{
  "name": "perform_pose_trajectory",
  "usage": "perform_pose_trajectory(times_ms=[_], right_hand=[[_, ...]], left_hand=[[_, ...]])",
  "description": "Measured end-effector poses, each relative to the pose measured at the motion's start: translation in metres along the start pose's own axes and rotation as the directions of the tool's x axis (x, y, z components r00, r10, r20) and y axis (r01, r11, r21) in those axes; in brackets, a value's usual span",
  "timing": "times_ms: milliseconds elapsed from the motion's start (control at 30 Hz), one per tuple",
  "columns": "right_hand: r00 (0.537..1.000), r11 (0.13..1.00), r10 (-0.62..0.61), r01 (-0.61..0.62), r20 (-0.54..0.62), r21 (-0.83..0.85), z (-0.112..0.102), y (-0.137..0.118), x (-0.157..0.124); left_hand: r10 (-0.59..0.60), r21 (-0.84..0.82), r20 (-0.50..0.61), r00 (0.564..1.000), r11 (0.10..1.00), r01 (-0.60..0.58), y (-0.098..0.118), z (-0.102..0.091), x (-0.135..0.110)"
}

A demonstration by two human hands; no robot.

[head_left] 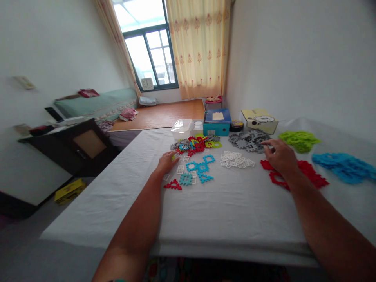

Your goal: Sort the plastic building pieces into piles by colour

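My left hand [167, 161] is at the near left edge of a mixed pile of interlocking plastic building pieces [196, 145]. Its fingers are curled around a small yellow-green piece [174, 157], mostly hidden. My right hand [278, 156] hovers over the red pieces [313, 174], its fingertips at the edge of the grey pieces [249, 140]. Its thumb and index finger are apart, with nothing visible between them. Between my hands lie joined blue pieces [202, 167], a teal square [186, 179], a red triangle [173, 185] and a heap of white window-like pieces [235, 159].
Green pieces [299, 141] and blue pieces [346, 167] are heaped at the right. Along the table's far edge stand a clear plastic container [182, 128], a blue box [216, 122] and a yellow box [260, 120]. A white cloth [223, 219] covers the table.
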State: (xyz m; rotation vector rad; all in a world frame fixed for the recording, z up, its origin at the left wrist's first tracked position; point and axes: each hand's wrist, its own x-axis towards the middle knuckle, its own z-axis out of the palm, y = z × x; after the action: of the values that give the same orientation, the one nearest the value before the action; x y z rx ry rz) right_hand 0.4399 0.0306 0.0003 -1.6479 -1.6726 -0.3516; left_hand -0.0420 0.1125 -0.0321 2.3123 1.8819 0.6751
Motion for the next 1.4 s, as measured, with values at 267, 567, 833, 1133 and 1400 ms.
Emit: perform_pose_trajectory(times_ms=[267,567,833,1133,1400], right_hand=[[0.999,0.993,-0.030,0.025,0.043,0.114,0.007,-0.025,-0.006],[0.989,0.980,-0.097,0.076,0.109,0.183,0.015,-0.038,-0.012],[0.986,0.974,-0.110,0.083,0.121,0.210,0.017,-0.047,-0.012],[0.978,0.960,-0.144,0.102,0.149,0.259,0.016,-0.055,-0.016],[0.982,0.952,-0.128,0.082,0.141,0.295,0.015,-0.066,-0.016]], left_hand=[[-0.051,0.225,-0.092,0.994,0.972,0.070,0.015,-0.001,-0.003],[-0.007,0.183,0.087,0.996,0.983,-0.009,0.031,0.000,0.004],[-0.084,0.219,-0.002,0.996,0.972,0.082,0.038,0.007,-0.003],[-0.138,0.224,-0.036,0.990,0.964,0.143,0.044,0.009,0.004],[-0.009,0.066,-0.197,0.980,0.998,0.023,0.052,-0.029,-0.007]])
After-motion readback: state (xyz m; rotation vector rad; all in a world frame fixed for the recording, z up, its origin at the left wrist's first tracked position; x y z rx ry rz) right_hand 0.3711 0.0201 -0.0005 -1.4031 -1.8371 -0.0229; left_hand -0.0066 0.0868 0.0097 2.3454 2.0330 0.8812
